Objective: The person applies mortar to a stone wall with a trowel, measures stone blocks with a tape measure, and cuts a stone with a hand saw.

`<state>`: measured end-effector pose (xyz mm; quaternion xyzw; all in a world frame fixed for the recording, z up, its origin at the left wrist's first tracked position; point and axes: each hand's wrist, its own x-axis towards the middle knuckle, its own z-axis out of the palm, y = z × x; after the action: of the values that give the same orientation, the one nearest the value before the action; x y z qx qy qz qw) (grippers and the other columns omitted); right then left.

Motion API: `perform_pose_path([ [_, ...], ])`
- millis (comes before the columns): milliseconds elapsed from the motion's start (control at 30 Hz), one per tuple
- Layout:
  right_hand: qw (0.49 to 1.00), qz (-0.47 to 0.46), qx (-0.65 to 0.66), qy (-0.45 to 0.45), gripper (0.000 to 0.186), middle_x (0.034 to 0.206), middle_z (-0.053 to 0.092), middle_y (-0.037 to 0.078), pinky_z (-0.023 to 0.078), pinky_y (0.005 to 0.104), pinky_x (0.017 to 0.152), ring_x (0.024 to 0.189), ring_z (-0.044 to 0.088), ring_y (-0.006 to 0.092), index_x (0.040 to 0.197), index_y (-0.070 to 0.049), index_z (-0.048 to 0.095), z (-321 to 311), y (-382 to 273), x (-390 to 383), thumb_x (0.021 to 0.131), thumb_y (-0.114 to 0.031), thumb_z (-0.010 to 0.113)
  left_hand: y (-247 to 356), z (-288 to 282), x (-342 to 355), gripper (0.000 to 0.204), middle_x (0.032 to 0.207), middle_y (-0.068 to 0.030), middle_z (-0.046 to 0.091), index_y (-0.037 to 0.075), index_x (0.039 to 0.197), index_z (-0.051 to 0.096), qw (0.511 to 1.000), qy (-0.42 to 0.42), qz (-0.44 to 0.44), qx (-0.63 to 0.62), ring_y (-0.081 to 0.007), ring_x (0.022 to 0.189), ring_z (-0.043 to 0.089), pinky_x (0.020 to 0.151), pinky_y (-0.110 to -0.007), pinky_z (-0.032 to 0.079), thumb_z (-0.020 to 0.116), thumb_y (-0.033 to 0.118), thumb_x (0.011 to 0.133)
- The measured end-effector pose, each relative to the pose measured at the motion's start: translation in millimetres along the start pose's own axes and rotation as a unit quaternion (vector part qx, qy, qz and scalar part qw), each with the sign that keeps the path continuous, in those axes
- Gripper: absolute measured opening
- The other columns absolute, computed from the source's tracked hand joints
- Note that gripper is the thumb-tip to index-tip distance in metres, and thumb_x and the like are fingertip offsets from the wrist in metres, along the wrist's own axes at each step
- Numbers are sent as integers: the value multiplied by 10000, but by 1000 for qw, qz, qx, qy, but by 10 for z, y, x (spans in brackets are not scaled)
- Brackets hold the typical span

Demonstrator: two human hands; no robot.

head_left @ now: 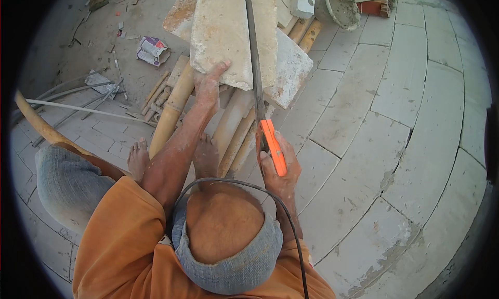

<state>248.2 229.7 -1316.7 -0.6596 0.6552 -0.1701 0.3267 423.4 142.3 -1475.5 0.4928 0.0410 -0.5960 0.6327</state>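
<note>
My right hand (285,177) is wrapped round the orange handle of a handsaw (253,55). The long dark blade points away from me and lies along the right side of a pale, dusty block (221,36). With my left hand (209,86) I hold that block by its near edge; the thumb lies on top and the other fingers are mostly hidden. Another pale piece (268,39) sits just right of the blade; whether it is joined to the block cannot be told. Under them, a rough white slab (291,70) sticks out.
Bamboo poles (179,96) lie beneath the slabs, by my bare feet. A mortar-smeared bucket (343,8) stands at the far right, near a reddish brick-like piece (373,7). Thin rods (83,109) and a crumpled packet (152,50) lie at left. Large grey blocks (358,138) pave the floor.
</note>
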Motion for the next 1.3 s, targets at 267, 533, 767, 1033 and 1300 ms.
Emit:
perform_pose_path([
  [267,962,180,204,0,505,1221,630,171,496,312,959,1115,629,226,1346,19,539,132,1264,-1191,863,-59,665,-65,62,135,642,1219,-141,619,-43,1345,468,997,17,42,-58,-235,1055,649,853,-384,567,762,156,810],
  [533,995,41,79,-44,501,1201,647,213,535,339,901,1039,677,239,1352,23,516,99,-132,292,874,-32,654,-28,-36,102,576,1176,-135,633,-36,1282,535,997,70,15,-10,-229,1018,656,842,-387,568,771,178,802],
  [767,953,105,275,75,531,1163,676,181,535,342,907,1041,688,251,1378,7,491,78,431,-626,877,-29,663,44,9,57,555,1148,-132,637,-33,1276,539,997,32,50,-52,-239,986,663,831,-357,566,766,150,805],
  [1033,996,48,57,-45,499,1270,622,229,524,359,945,1141,657,305,1352,10,510,182,-85,-107,870,-31,633,-41,-119,290,691,1291,-128,569,31,1392,467,999,21,19,-44,-258,1185,576,928,-471,525,755,302,824],
  [1300,989,30,135,-57,498,1242,643,240,575,354,849,1022,710,319,1350,10,512,34,25,67,868,-12,637,-53,-148,275,697,1270,-135,583,50,1401,425,999,-26,-4,47,-288,1096,633,889,-485,566,743,313,839],
])
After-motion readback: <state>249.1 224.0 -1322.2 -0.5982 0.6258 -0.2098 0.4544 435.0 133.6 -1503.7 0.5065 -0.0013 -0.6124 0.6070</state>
